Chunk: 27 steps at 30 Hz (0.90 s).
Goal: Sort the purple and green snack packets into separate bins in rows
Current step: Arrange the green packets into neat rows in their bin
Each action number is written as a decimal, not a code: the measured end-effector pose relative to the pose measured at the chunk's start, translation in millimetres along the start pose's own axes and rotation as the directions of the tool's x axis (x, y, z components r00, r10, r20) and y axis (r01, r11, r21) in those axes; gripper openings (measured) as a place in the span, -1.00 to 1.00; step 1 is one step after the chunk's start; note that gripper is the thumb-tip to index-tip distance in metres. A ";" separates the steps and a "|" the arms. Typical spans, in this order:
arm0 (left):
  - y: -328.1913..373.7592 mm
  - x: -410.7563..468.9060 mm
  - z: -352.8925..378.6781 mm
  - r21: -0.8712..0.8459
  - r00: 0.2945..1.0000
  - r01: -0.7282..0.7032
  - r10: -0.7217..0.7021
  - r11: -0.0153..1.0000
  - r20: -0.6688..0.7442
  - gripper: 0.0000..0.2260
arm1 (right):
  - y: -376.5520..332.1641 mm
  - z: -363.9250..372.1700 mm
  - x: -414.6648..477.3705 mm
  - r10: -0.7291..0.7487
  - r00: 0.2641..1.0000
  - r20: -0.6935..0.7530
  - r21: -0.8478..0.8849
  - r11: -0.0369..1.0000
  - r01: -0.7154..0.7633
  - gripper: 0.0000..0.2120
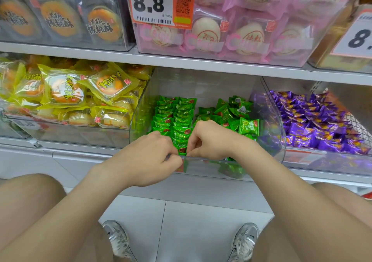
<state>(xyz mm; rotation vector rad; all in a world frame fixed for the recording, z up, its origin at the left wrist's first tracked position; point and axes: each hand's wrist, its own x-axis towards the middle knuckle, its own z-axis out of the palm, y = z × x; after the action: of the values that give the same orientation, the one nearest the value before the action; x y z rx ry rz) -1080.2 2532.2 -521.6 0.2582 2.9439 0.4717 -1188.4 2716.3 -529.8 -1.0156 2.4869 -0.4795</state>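
A clear plastic bin in the middle of the lower shelf holds green snack packets. On its left side they stand in two neat rows; on the right lies a loose heap. My left hand and my right hand meet at the bin's front rim, and both pinch a green packet at the near end of a row. To the right, a second clear bin holds purple snack packets in rough rows.
A bin of yellow pastry packs stands to the left. The shelf above carries bins of dark-wrapped and pink-wrapped cakes and an 8.8 price tag. Below are my knees, my grey shoes and the tiled floor.
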 end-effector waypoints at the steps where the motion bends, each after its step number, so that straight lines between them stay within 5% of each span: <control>1: -0.5 0.3 0.4 0.009 1.000 -0.002 0.002 1.000 -0.002 -0.64 | -0.3 -2.8 -0.8 0.005 1.000 0.015 -0.012 1.000 -0.005 -0.92; 7: -6.1 0.0 2.6 0.052 0.999 -0.024 0.026 0.998 -0.034 -0.59 | 3.1 -12.8 -7.0 0.263 0.965 -0.013 0.119 0.958 -0.260 -0.57; 17: 5.9 -1.7 -0.4 -0.005 0.988 -0.064 0.063 0.998 -0.142 -0.49 | -6.6 -4.4 -2.5 0.448 0.884 0.132 0.469 0.758 -0.454 -0.66; 19: 10.1 2.1 -6.0 0.023 0.988 -0.104 0.106 0.994 -0.114 -0.55 | 5.6 -7.2 -0.9 0.483 0.875 -0.026 0.378 0.815 -0.439 -0.76; 22: 19.0 24.6 -13.8 0.133 0.991 -0.132 0.125 0.982 0.055 -0.53 | 25.1 -10.6 -1.5 0.341 0.855 -0.390 -0.012 0.927 -0.375 -0.83; 27: 35.1 82.3 -2.8 0.281 0.971 -0.116 0.048 0.953 0.236 -0.44 | 43.6 -30.2 3.8 0.109 0.874 -0.474 -0.281 0.922 -0.268 -0.71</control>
<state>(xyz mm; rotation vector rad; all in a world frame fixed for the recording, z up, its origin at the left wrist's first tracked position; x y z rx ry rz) -1155.8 2580.1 -517.5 0.4401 2.7743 0.0062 -1231.1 2747.8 -524.7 -0.8286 3.1379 -0.2441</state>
